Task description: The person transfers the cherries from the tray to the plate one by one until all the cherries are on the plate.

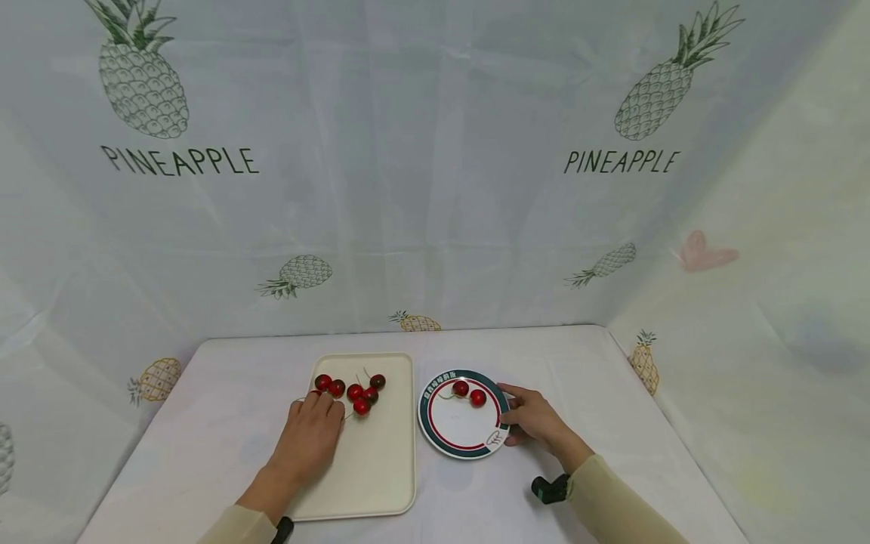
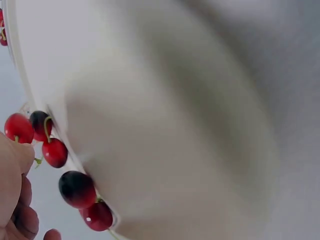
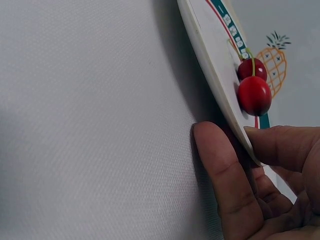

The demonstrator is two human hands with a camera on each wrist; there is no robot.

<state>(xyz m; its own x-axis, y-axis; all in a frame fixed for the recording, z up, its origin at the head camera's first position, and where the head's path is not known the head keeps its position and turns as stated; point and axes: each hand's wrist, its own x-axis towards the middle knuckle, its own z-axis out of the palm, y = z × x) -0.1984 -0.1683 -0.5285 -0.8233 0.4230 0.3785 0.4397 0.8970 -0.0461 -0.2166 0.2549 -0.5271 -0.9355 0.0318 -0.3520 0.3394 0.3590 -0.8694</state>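
Observation:
My left hand (image 1: 314,431) reaches over the left side of a cream tray (image 1: 367,468), fingers bent down at the cherries (image 1: 355,392) near its far end. One cherry by the fingertips is partly covered in the head view. In the left wrist view, the near digit overlaps a red cherry (image 2: 19,126); I cannot tell whether the hand pinches it. My right hand (image 1: 540,419) holds the right rim of a round white plate (image 1: 455,427) with a green border, thumb on top and fingers under the rim. Two red cherries (image 1: 478,397) with stems lie on the plate.
A white cloth covers the table (image 1: 584,363). The plate is just right of the tray. Behind and beside the table hangs a pale curtain (image 1: 435,189) printed with pineapples. A dark band with a device (image 1: 549,489) is at the right wrist.

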